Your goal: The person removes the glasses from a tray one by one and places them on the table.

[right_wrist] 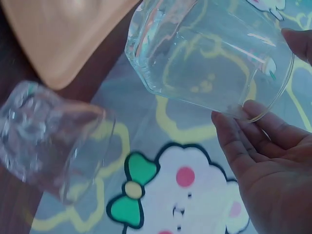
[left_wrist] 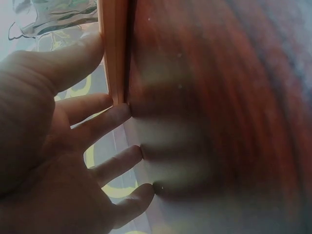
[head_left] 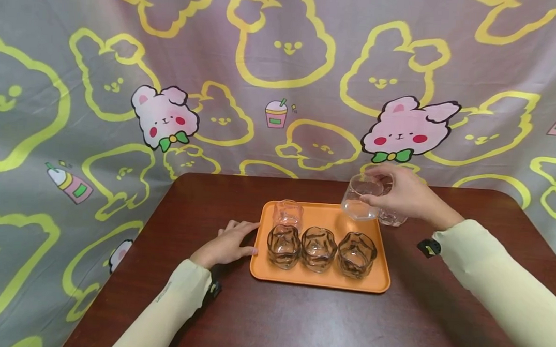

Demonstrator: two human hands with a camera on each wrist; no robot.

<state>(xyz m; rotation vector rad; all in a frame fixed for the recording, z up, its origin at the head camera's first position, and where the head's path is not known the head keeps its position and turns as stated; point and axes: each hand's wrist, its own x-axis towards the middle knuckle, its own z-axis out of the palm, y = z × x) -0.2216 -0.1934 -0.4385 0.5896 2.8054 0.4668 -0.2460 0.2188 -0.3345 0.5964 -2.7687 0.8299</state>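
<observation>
My right hand (head_left: 400, 194) pinches a clear glass cup (head_left: 358, 197) near its rim, over the back right of the orange tray (head_left: 320, 282). In the right wrist view the thumb and fingertips (right_wrist: 226, 122) sit on opposite sides of that rim. Spread fingers of my left hand (head_left: 226, 243) lie on the table, the thumb and nearest fingers at the tray's left edge. Three brown-streaked glass cups (head_left: 284, 249) (head_left: 318, 250) (head_left: 355, 255) stand in a row along the tray's front. Behind the left one is a pinkish clear cup (head_left: 287, 214).
Another clear glass (head_left: 391, 218) stands on the dark wooden table (head_left: 295, 319) just right of the tray, partly hidden by my right hand. A cartoon-print curtain (head_left: 287, 65) hangs directly behind the table's back edge.
</observation>
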